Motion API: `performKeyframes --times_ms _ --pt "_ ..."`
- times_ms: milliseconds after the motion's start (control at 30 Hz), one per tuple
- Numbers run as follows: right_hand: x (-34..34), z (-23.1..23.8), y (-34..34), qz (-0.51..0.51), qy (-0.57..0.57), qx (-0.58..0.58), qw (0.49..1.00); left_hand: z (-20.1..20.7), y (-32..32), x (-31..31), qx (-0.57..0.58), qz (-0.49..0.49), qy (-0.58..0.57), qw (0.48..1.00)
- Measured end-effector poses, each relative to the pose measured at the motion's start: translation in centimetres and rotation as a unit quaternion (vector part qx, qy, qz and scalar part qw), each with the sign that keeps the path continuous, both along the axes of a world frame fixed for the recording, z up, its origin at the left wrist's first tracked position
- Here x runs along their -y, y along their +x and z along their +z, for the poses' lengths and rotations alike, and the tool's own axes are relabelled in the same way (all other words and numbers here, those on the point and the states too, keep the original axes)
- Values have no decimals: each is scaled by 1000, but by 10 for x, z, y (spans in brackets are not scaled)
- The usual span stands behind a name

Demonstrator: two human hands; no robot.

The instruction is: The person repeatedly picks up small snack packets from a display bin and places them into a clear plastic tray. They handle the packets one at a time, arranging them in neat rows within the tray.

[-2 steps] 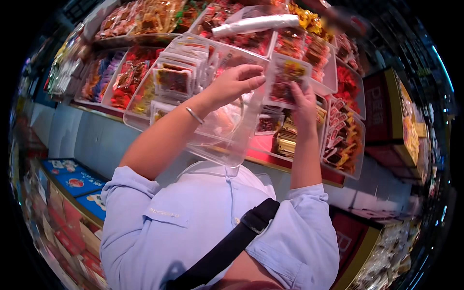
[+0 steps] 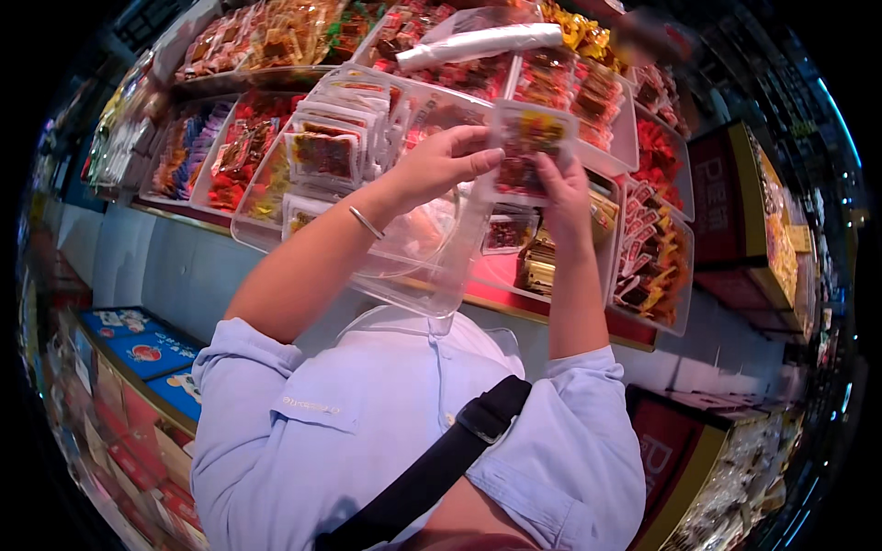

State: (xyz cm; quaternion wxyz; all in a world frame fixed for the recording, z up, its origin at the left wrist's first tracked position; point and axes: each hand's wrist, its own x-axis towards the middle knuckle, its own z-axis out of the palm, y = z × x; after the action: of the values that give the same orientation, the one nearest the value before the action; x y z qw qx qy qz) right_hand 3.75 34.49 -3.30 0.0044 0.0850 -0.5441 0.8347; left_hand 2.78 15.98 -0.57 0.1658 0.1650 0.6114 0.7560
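Note:
My right hand [image 2: 568,200] pinches a flat clear snack packet [image 2: 531,133] near its lower right edge, thumb on top. The packet has a yellow and dark red face and a pale border. My left hand [image 2: 443,165] meets its left edge, the thumb tip lapping over the front and the fingertips partly hidden behind. Below my left forearm sits a tilted clear plastic bin [image 2: 418,298]. Similar packets [image 2: 326,151] stand in rows in its left part. Gold-wrapped packets [image 2: 537,266] lie beneath my right hand.
A white plastic roll [image 2: 478,46] lies across the far bins. Compartments of red snack packets [image 2: 243,161] line the left, and a bin of orange and red packets [image 2: 652,262] stands right. Dark red and gold boxes [image 2: 735,216] rise farther right; blue boxes [image 2: 138,344] sit lower left.
My right hand has brought the packet left, up to my left hand. The left thumb and fingers have closed at the packet's edge.

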Motion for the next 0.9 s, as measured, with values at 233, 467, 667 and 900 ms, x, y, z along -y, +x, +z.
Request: performKeyframes --times_ms 233,467,667,900 --pt "1 -21 -6 32 154 -31 987 -19 -10 11 64 47 120 990" --pt "-47 -138 -14 77 760 22 645 -13 -24 26 46 120 177 976" --pt "-35 -169 9 52 848 -48 525 -14 -22 26 59 132 177 974" --pt "-39 -174 1 79 866 -106 483 -20 -21 26 57 84 130 986"
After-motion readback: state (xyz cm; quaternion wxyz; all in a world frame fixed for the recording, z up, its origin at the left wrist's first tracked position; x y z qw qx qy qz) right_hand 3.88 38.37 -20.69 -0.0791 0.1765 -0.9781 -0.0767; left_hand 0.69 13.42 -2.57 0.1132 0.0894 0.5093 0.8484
